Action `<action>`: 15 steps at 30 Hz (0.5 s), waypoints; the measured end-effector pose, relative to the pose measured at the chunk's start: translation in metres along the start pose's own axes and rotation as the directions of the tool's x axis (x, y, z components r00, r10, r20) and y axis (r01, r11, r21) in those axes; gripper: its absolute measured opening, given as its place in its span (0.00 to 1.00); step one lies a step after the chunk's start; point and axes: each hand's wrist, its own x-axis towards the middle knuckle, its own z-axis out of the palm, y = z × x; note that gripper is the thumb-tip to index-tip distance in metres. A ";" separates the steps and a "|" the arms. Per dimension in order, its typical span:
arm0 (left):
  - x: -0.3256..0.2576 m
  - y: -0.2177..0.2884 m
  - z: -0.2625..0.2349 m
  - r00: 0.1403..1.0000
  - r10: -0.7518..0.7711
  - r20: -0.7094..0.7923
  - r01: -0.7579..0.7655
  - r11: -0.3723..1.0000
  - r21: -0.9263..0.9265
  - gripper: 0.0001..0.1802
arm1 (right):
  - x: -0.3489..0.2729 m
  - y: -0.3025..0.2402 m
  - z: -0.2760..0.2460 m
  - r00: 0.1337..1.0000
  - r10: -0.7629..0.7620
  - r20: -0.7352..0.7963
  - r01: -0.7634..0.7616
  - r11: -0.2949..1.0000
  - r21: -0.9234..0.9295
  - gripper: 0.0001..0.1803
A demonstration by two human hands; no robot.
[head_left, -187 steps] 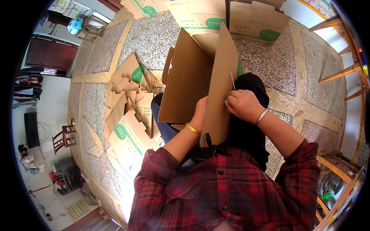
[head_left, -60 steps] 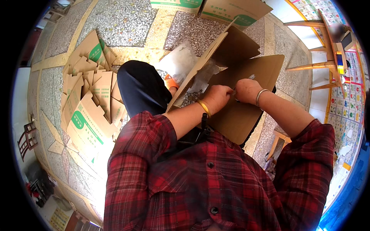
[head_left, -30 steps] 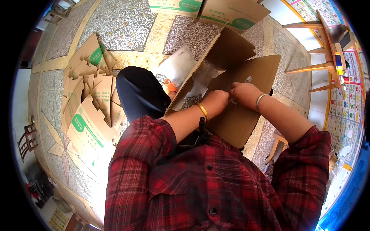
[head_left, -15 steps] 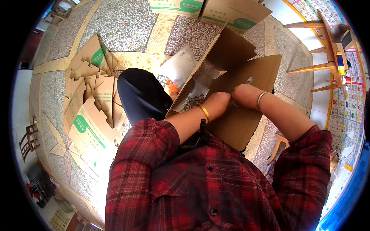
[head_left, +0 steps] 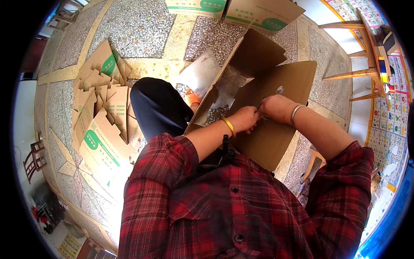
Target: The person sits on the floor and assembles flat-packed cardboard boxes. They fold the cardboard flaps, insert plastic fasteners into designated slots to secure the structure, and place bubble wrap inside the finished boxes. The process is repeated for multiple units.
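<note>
A brown cardboard box (head_left: 293, 82) stands open in front of me, one wide panel leaning toward my right. Over that panel my hands meet, almost touching. My left hand (head_left: 246, 118), below a yellow bangle (head_left: 229, 126), is closed with its fingertips curled in. My right hand (head_left: 276, 108), with a silver bangle (head_left: 295, 114) at the wrist, is bent into a pinch. Whatever lies between the fingers is too small or hidden to name. A hole (head_left: 280, 90) shows in the panel just beyond my right hand. Crumpled clear plastic (head_left: 230, 84) lies inside the box.
Flattened cardboard cartons (head_left: 103, 138) with green print are heaped at left. A whitish plastic bag (head_left: 200, 73) lies beyond my knee, by an orange sandal (head_left: 191, 97). Two more cartons (head_left: 263, 15) stand at the far side. A wooden chair (head_left: 366, 52) is at the right.
My left hand has turned and drawn slightly lower, so its curled fingers now show. My right hand stays almost in place. The box has barely shifted.
</note>
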 end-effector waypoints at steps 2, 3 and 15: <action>0.005 -0.005 0.000 0.991 -0.081 0.106 0.093 0.989 -0.116 0.14 | -0.001 0.000 -0.002 1.000 -0.009 -0.018 0.009 1.000 -0.006 0.08; 0.007 -0.005 0.000 0.980 -0.140 0.143 0.168 0.963 -0.211 0.14 | -0.001 -0.001 -0.004 1.000 -0.014 -0.028 0.014 1.000 -0.008 0.08; 0.003 -0.002 0.006 0.984 -0.086 0.159 0.162 0.808 -0.566 0.09 | -0.023 -0.006 -0.023 0.989 0.098 0.110 -0.085 0.990 -0.117 0.08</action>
